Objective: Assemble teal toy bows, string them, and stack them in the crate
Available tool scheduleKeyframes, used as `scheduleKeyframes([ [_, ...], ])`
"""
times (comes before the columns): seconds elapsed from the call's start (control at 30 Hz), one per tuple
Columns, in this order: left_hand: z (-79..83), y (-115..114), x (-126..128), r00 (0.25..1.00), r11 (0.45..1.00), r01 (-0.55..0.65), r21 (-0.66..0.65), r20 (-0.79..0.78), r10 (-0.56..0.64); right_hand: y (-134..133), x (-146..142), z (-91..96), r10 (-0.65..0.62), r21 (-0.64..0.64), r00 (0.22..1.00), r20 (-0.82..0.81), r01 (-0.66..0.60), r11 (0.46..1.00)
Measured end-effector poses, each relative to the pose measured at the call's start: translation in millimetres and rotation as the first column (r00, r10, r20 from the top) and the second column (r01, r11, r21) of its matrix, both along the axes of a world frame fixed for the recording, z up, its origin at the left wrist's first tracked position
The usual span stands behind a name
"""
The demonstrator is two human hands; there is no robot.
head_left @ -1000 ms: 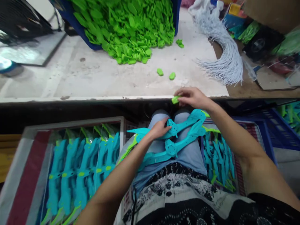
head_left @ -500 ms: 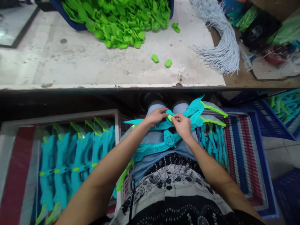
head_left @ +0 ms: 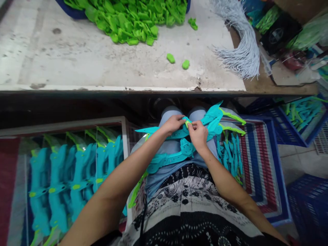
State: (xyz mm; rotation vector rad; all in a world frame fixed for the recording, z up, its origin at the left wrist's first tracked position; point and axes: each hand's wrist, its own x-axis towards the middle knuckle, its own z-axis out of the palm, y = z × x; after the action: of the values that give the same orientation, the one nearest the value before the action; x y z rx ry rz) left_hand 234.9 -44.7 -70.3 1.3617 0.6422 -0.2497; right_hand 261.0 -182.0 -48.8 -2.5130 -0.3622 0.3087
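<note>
Two turquoise plastic toy bows with lime-green tips lie across my lap. At the middle of the farther toy bow (head_left: 211, 116), my left hand (head_left: 173, 124) is closed around the grip area. My right hand (head_left: 199, 134) has thumb and fingers pinched on a small green plastic cap (head_left: 187, 122) at that same spot. Whether the cap is fully seated is hidden by the fingertips. The nearer toy bow (head_left: 164, 161) rests on my thighs under my right wrist, its round middle part facing up.
On the white worktable (head_left: 84, 65), a heap of green caps (head_left: 133, 24) spills from a blue bin, with two loose caps in front. White cords (head_left: 241, 58) lie to the right. A crate of turquoise bows (head_left: 57, 184) stands left; a blue crate (head_left: 278, 171) stands right.
Both hands stay at the middle of the farther bow, with the fingers shifted only slightly around the green cap. The camera view has shifted a little.
</note>
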Motion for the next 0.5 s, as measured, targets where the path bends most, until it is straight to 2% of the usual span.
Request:
scheduleKeyframes([
  [0.07, -1.2, 0, -1, 1.0, 1.0, 0.018, 0.005, 0.026, -0.018, 0, -1, 3.5, 0.032, -0.09, 0.999, 0.01, -0.031, 0.995],
  [0.13, -0.9, -1, -1, 0.999, 0.999, 0.02, 0.025, 0.04, -0.021, -1, 1, 4.2, 0.043, -0.127, 0.999, -0.013, -0.044, 0.991],
  [0.23, 3.5, 0, -2, 1.0, 1.0, 0.009, 0.028, 0.016, -0.009, -4, 10, 3.7, 0.086, -0.084, 0.993, -0.077, -0.092, 0.992],
  [0.33, 10.1, 3, -3, 1.0, 0.999, 0.018, -0.03, -0.025, -0.018, -6, 23, 5.4, 0.197, -0.018, 0.97, -0.142, -0.201, 0.979],
  [0.43, 13.2, 4, -4, 0.999, 0.996, 0.041, -0.085, -0.014, -0.043, -6, 36, 8.5, 0.27, -0.035, 0.944, -0.192, -0.281, 0.959],
  [0.5, 12.4, 3, -4, 0.999, 0.997, 0.047, -0.065, 0.009, -0.047, -4, 43, 10.0, 0.28, -0.05, 0.935, -0.218, -0.297, 0.954],
])
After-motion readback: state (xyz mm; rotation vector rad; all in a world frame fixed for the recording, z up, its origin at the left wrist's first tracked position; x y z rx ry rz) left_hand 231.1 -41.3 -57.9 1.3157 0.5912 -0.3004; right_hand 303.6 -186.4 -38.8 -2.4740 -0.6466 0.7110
